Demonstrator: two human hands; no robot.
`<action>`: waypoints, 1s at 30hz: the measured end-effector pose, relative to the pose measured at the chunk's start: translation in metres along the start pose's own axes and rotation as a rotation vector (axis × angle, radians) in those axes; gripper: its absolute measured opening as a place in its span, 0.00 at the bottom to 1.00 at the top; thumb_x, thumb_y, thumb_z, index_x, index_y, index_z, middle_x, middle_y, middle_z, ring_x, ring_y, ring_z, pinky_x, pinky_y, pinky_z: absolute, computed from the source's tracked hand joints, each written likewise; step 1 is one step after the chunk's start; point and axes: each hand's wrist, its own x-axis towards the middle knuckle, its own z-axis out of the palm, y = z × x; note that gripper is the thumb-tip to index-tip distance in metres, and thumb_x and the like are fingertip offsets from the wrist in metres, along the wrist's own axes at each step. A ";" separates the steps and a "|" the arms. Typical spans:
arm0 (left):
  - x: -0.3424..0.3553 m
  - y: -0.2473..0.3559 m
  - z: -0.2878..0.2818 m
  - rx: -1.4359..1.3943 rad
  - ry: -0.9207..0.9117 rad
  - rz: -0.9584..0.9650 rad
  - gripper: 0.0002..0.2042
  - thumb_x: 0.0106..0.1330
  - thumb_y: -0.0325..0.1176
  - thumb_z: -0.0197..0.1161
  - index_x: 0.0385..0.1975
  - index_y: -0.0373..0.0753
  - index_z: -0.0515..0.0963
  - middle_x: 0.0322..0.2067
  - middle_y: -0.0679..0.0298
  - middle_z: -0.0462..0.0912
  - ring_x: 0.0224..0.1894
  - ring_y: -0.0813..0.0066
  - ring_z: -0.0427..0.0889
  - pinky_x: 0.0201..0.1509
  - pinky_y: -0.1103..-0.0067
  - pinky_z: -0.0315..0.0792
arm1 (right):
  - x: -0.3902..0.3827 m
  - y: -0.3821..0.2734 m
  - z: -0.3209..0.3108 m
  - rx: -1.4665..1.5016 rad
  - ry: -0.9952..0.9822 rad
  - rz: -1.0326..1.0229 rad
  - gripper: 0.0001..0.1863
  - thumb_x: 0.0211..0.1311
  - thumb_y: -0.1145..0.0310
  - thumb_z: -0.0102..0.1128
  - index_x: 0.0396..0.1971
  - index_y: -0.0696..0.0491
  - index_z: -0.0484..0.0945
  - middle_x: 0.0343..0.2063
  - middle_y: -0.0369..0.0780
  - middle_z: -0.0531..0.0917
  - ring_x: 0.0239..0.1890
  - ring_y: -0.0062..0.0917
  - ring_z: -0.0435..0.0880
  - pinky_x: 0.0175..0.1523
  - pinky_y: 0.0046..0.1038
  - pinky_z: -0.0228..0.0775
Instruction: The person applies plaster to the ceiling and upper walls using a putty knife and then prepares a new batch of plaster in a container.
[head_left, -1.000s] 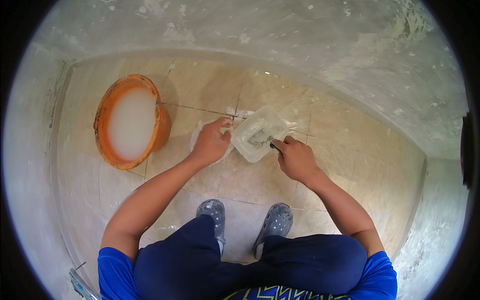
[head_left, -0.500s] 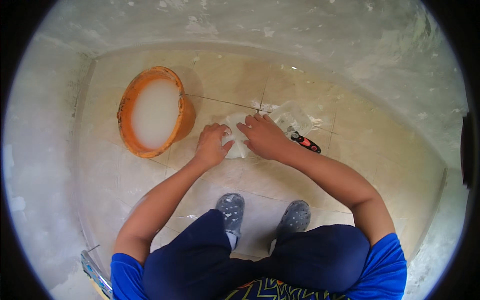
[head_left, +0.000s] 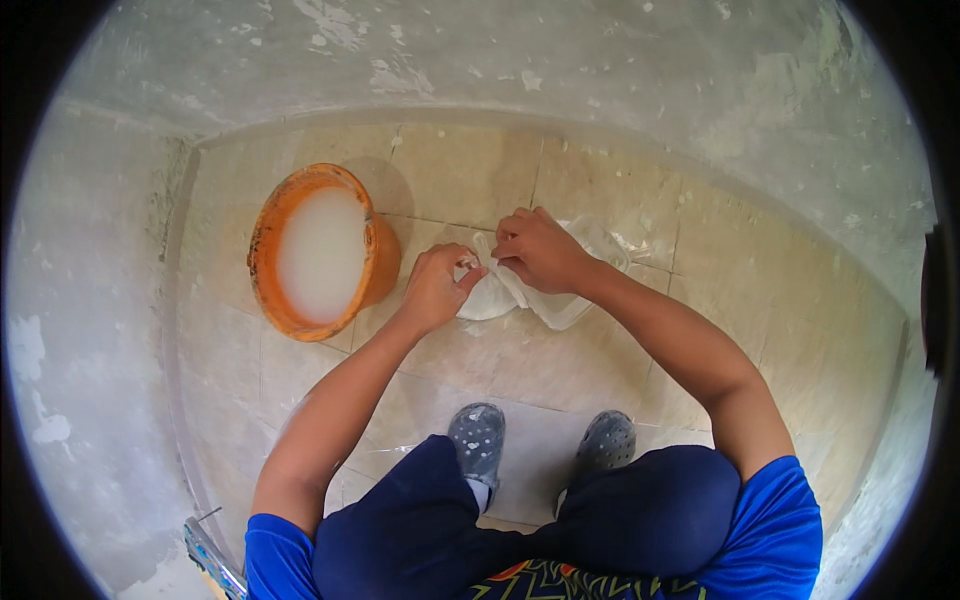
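A white plastic bag [head_left: 487, 302] lies on the tiled floor between my hands, with what looks like white powder in it. My left hand [head_left: 437, 283] pinches the bag's left part between thumb and fingers. My right hand [head_left: 543, 252] has its fingers closed on the upper right edge. From there a translucent flap of the bag spreads out below the right hand. Just beyond that hand sits a clear plastic container [head_left: 606, 243], partly covered by the hand and the bag.
An orange bucket [head_left: 262, 262] of cloudy white liquid stands to the left. Grey patchy walls [head_left: 450, 60] enclose the tiled floor [head_left: 470, 350]. My feet, in grey clogs [head_left: 477, 440], are below the bag. A flat object [head_left: 212, 560] leans at the lower left.
The bag's right side has been drawn out to the right in my right hand. The red and black handled tool beside the container is now hidden. The view has shifted slightly.
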 end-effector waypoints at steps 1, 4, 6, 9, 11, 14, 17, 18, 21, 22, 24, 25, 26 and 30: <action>0.004 0.002 0.001 -0.028 -0.097 -0.138 0.12 0.65 0.30 0.72 0.43 0.32 0.80 0.35 0.50 0.85 0.36 0.52 0.84 0.44 0.64 0.77 | 0.000 0.003 -0.003 -0.010 0.019 0.023 0.05 0.59 0.73 0.72 0.35 0.48 0.90 0.37 0.34 0.80 0.47 0.30 0.78 0.54 0.35 0.65; 0.013 0.004 0.008 -0.060 -0.168 -0.259 0.12 0.65 0.31 0.72 0.42 0.32 0.80 0.35 0.51 0.86 0.38 0.54 0.85 0.45 0.65 0.77 | 0.000 0.013 -0.009 0.035 0.063 0.030 0.06 0.57 0.73 0.72 0.35 0.48 0.90 0.37 0.35 0.80 0.47 0.31 0.78 0.54 0.36 0.67; 0.020 0.003 0.012 -0.060 -0.148 -0.238 0.11 0.65 0.31 0.72 0.40 0.32 0.80 0.35 0.51 0.86 0.35 0.58 0.85 0.42 0.69 0.77 | 0.005 0.019 -0.007 0.066 0.079 -0.004 0.06 0.57 0.73 0.71 0.34 0.48 0.90 0.37 0.35 0.81 0.47 0.31 0.78 0.53 0.36 0.68; 0.026 0.001 0.012 -0.165 -0.011 -0.095 0.10 0.67 0.30 0.70 0.41 0.31 0.80 0.34 0.50 0.86 0.33 0.59 0.85 0.40 0.68 0.77 | 0.007 0.020 -0.002 0.094 0.086 -0.047 0.05 0.57 0.73 0.70 0.33 0.48 0.90 0.36 0.35 0.81 0.47 0.33 0.79 0.52 0.38 0.69; 0.032 0.004 0.002 -0.108 -0.308 -0.309 0.09 0.66 0.28 0.69 0.41 0.31 0.81 0.34 0.51 0.86 0.34 0.61 0.85 0.39 0.69 0.77 | 0.003 0.024 -0.002 0.082 0.083 -0.060 0.05 0.57 0.73 0.70 0.33 0.48 0.90 0.37 0.36 0.81 0.47 0.33 0.79 0.52 0.38 0.70; 0.030 -0.003 0.010 -0.114 -0.333 -0.248 0.11 0.64 0.31 0.70 0.42 0.33 0.82 0.36 0.49 0.87 0.42 0.53 0.87 0.48 0.65 0.77 | 0.000 0.028 -0.001 0.136 0.112 -0.016 0.05 0.57 0.73 0.70 0.33 0.49 0.89 0.36 0.36 0.81 0.46 0.34 0.79 0.52 0.39 0.71; 0.028 0.003 0.010 -0.140 -0.250 -0.262 0.09 0.65 0.30 0.69 0.40 0.33 0.83 0.36 0.50 0.88 0.42 0.51 0.86 0.49 0.65 0.77 | 0.002 0.021 0.001 0.153 0.124 -0.015 0.08 0.55 0.76 0.72 0.35 0.51 0.89 0.37 0.37 0.81 0.45 0.36 0.79 0.52 0.38 0.72; 0.027 -0.001 0.012 -0.143 -0.249 -0.261 0.09 0.65 0.30 0.69 0.40 0.33 0.83 0.36 0.50 0.88 0.42 0.51 0.86 0.49 0.65 0.77 | 0.002 0.016 0.002 0.156 0.126 -0.016 0.08 0.55 0.76 0.72 0.35 0.51 0.89 0.37 0.37 0.81 0.45 0.36 0.79 0.51 0.38 0.72; 0.023 -0.012 0.011 -0.106 -0.207 -0.120 0.09 0.67 0.28 0.69 0.42 0.30 0.82 0.35 0.48 0.87 0.36 0.58 0.86 0.38 0.69 0.77 | 0.006 0.010 -0.004 0.101 0.120 -0.010 0.07 0.55 0.76 0.72 0.35 0.51 0.89 0.37 0.37 0.82 0.45 0.36 0.79 0.51 0.37 0.72; 0.024 -0.007 0.009 -0.051 -0.217 -0.117 0.09 0.67 0.28 0.69 0.42 0.30 0.82 0.35 0.48 0.86 0.36 0.57 0.87 0.40 0.68 0.77 | 0.005 0.012 -0.005 0.037 0.113 0.009 0.07 0.56 0.75 0.72 0.35 0.51 0.89 0.36 0.37 0.82 0.45 0.36 0.79 0.51 0.37 0.72; 0.022 -0.007 0.006 0.002 -0.225 -0.115 0.09 0.68 0.28 0.68 0.43 0.30 0.82 0.36 0.48 0.86 0.36 0.55 0.87 0.41 0.67 0.78 | 0.000 0.018 -0.007 0.040 0.145 0.025 0.05 0.56 0.74 0.71 0.32 0.50 0.89 0.35 0.37 0.82 0.44 0.35 0.80 0.50 0.38 0.71; 0.018 -0.010 0.002 -0.035 -0.155 -0.147 0.09 0.68 0.28 0.68 0.42 0.29 0.82 0.35 0.48 0.86 0.36 0.55 0.86 0.42 0.66 0.77 | -0.002 0.021 -0.009 0.043 0.179 0.038 0.04 0.56 0.73 0.69 0.30 0.49 0.90 0.34 0.36 0.83 0.44 0.35 0.80 0.49 0.39 0.71; 0.014 -0.013 -0.003 -0.072 -0.084 -0.180 0.08 0.68 0.28 0.67 0.41 0.29 0.81 0.34 0.47 0.86 0.36 0.55 0.86 0.42 0.66 0.77 | -0.004 0.026 -0.011 0.042 0.176 0.034 0.04 0.56 0.73 0.69 0.30 0.49 0.90 0.34 0.36 0.83 0.44 0.35 0.80 0.49 0.39 0.71; 0.003 -0.021 -0.007 -0.139 -0.119 -0.478 0.08 0.69 0.29 0.67 0.39 0.29 0.80 0.32 0.49 0.84 0.37 0.57 0.85 0.46 0.66 0.77 | -0.015 0.040 -0.013 0.065 0.151 0.175 0.04 0.56 0.73 0.69 0.31 0.50 0.89 0.36 0.37 0.84 0.46 0.36 0.80 0.52 0.39 0.71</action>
